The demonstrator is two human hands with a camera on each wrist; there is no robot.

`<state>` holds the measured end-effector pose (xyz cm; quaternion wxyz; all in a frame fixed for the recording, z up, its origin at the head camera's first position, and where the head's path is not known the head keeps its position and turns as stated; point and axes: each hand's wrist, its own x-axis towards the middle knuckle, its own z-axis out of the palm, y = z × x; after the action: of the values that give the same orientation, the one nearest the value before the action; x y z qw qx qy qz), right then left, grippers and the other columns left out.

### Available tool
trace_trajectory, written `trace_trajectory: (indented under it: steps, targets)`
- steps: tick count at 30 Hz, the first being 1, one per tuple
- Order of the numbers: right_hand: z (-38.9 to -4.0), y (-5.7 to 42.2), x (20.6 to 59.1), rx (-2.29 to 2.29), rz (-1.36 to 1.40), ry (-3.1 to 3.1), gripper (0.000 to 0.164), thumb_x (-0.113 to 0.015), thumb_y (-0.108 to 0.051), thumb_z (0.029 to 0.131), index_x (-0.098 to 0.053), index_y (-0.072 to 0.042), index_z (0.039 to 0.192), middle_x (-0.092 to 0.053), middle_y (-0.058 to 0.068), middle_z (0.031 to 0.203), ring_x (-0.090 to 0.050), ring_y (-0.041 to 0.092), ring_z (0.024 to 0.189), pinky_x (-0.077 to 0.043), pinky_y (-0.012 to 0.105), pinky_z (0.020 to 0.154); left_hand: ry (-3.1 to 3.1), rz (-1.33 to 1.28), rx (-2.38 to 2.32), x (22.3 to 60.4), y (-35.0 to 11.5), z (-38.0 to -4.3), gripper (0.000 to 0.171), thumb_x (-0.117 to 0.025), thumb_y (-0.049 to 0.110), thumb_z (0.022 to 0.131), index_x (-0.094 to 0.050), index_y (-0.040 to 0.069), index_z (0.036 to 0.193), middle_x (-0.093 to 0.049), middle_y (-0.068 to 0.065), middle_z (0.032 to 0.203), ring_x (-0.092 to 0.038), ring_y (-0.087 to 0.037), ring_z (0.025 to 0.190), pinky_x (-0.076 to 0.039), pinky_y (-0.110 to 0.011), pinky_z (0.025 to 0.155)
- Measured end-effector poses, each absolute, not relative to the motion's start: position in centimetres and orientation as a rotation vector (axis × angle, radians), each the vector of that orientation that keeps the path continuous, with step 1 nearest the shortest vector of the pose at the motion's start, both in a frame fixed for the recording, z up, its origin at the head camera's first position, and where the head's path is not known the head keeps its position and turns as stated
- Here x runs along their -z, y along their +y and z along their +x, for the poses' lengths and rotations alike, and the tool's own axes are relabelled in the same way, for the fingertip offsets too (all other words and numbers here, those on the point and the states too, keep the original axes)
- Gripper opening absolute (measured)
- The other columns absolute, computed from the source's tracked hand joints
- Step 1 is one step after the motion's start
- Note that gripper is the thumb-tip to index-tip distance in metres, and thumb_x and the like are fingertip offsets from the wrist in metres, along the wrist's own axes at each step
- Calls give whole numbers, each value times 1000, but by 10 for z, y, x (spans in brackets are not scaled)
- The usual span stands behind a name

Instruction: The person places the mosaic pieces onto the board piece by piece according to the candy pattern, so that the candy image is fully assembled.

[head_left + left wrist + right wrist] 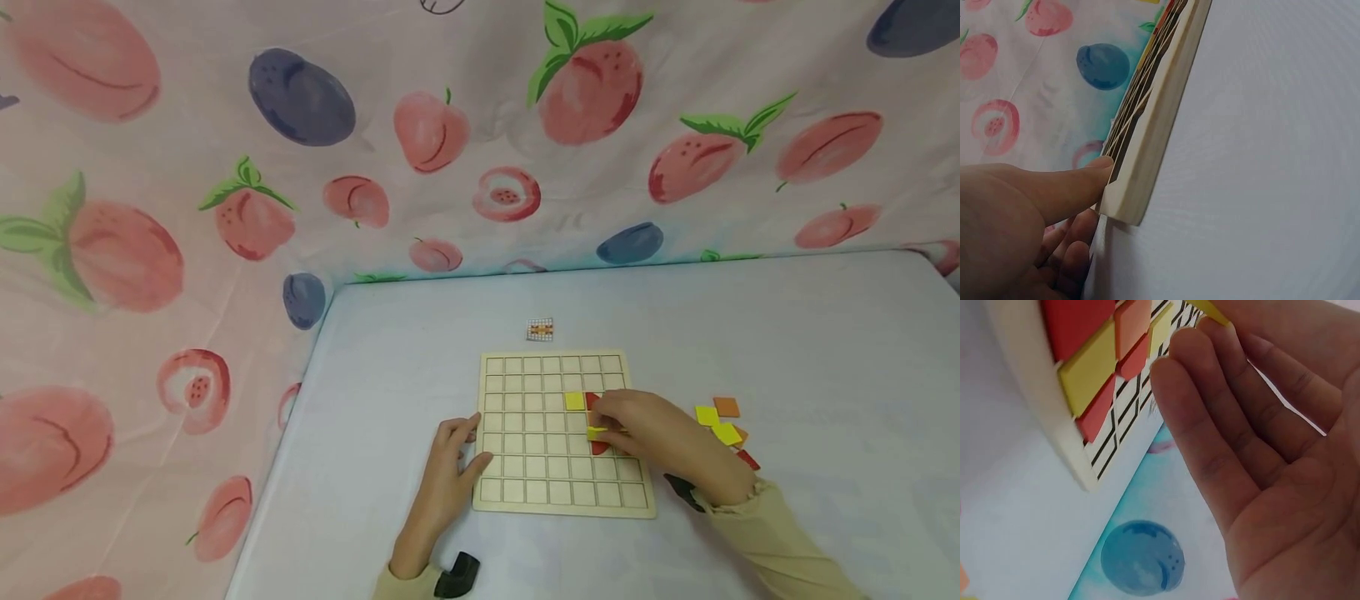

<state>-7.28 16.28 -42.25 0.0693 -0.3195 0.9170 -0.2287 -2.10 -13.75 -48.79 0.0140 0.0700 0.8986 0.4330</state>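
Note:
A pale wooden board (525, 492) marked with a square grid lies on the white table. My left hand (442, 483) rests at its left edge, thumb on the rim and fingers along the side. My right hand (645, 421) is over the board's right half, pinching a small yellow tile (1209, 309) between thumb and fingers. Around it on the grid are a yellow square tile (574, 402), a red tile (592, 399) and another red tile (599, 448). The right wrist view also shows an orange tile (1132, 326) on the board; the hand hides some tiles in the head view.
Right of the board lies a loose pile with an orange tile (726, 407), yellow tiles (707, 416) and a red tile (748, 459). Beyond the board's far edge sits a small printed card (540, 329). Fruit-patterned cloth (465, 75) hangs behind and left of the table.

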Motion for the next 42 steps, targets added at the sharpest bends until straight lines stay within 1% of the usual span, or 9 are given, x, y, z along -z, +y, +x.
trace_trajectory:
  steps: [8,18,25,29,34,37,42]
  targets:
    - [-75,149,428,688,-971,2743,19,-79,-9,84,-61,-17,81,-52,-11,77,-47,6,71,-44,23,66,2802,215,-1344,487,-137,-21,57,-70,10,92,-49,4,144,-51,-7,125,-52,-17,107,-44,-27,87]
    - [-73,141,430,708,-913,2740,24,-79,-9,83,-58,-17,75,-46,-11,67,-42,4,62,-40,21,61,2799,194,-1328,485,-136,-21,57,-71,10,92,-49,4,144,-51,-7,126,-52,-18,109,-44,-28,88]
    - [-74,137,430,709,-826,2758,22,-79,-10,83,-62,-18,73,-49,-11,66,-44,4,61,-41,21,60,2795,203,-1340,484,-136,-20,57,-70,9,92,-49,3,144,-50,-8,125,-52,-18,108,-44,-28,87]
    - [-74,135,431,675,-836,2746,24,-77,-9,85,-61,-18,70,-47,-10,67,-42,4,61,-39,21,58,2791,203,-1353,484,-136,-20,57,-70,9,92,-49,3,144,-50,-8,126,-51,-19,109,-44,-28,87]
    - [-72,135,434,659,-839,2746,29,-73,-5,87,-58,-20,67,-45,-9,68,-40,5,61,-37,21,57,2787,215,-1362,484,-136,-20,57,-70,9,92,-49,2,144,-50,-8,126,-52,-19,109,-44,-28,88]
    - [-71,134,436,676,-857,2761,28,-73,-4,86,-57,-19,69,-46,-9,69,-41,5,62,-37,22,57,2788,215,-1360,484,-136,-19,57,-70,9,92,-49,2,144,-50,-8,126,-52,-19,109,-44,-28,88]
    - [-71,135,435,646,-839,2732,18,-80,-13,83,-63,-17,78,-52,-7,77,-43,6,67,-40,23,60,2784,211,-1362,484,-137,-20,57,-70,9,92,-49,2,144,-50,-8,126,-52,-19,109,-44,-29,88]
